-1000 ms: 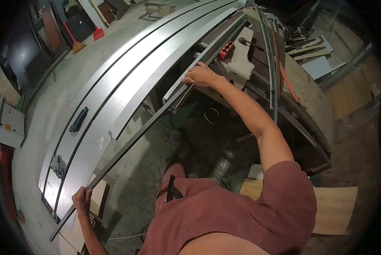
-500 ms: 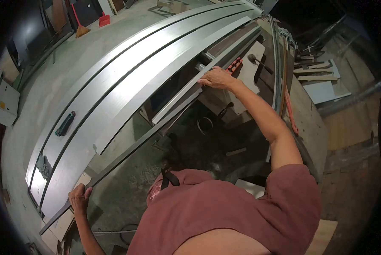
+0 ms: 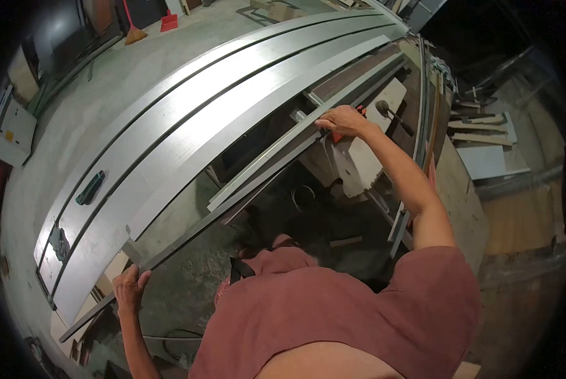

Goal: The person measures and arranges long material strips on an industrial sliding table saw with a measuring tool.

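My left hand (image 3: 130, 288) is closed round the lower end of a long dark metal bar (image 3: 188, 235), with the thumb on top. The bar runs up and to the right along a lighter metal rail (image 3: 251, 172). My right hand (image 3: 345, 121) is closed at the bar's upper part, beside the rail; the exact edge under its fingers is hidden. An orange-and-black tool (image 3: 336, 136) shows partly below and behind my right hand. Left of the rail lies a large silver panel (image 3: 188, 120) with two dark grooves.
A green-handled tool (image 3: 91, 187) and a dark cloth (image 3: 59, 243) lie on the panel. A hammer-like tool (image 3: 393, 115) rests on a pale board at the right. Wood offcuts (image 3: 482, 129) lie farther right. A coiled wire (image 3: 303, 198) is on the floor below.
The view has shifted slightly. Both hands still hold the bar, and its upper part with my right hand now lies a little farther right. The pale board beside it appears turned.
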`<move>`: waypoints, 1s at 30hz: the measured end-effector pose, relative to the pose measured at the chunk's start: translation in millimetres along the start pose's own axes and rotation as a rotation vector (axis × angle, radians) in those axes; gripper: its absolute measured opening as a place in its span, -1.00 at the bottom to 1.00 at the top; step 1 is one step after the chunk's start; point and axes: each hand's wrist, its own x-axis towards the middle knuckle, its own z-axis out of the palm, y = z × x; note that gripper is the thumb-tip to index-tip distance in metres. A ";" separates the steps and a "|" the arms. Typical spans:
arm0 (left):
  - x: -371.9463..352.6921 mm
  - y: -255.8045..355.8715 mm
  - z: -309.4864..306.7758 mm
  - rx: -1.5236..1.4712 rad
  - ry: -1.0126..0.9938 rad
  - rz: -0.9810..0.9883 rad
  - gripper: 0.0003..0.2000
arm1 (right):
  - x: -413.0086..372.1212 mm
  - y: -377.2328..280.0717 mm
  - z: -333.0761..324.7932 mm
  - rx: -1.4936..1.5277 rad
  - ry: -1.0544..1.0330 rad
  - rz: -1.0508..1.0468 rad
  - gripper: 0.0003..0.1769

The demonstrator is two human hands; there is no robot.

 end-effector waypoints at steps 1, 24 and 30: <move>2.9 9.8 2.9 -0.022 0.017 0.012 -0.48 | 1.0 9.1 -0.3 0.001 0.010 -0.002 -0.44; 31.2 189.5 32.1 0.014 0.017 -0.119 -0.50 | 6.7 160.8 -21.5 -0.024 -0.087 -0.005 -0.51; 38.7 220.0 39.6 0.075 0.015 -0.173 -0.48 | 6.4 186.2 -24.6 -0.026 -0.053 -0.040 -0.50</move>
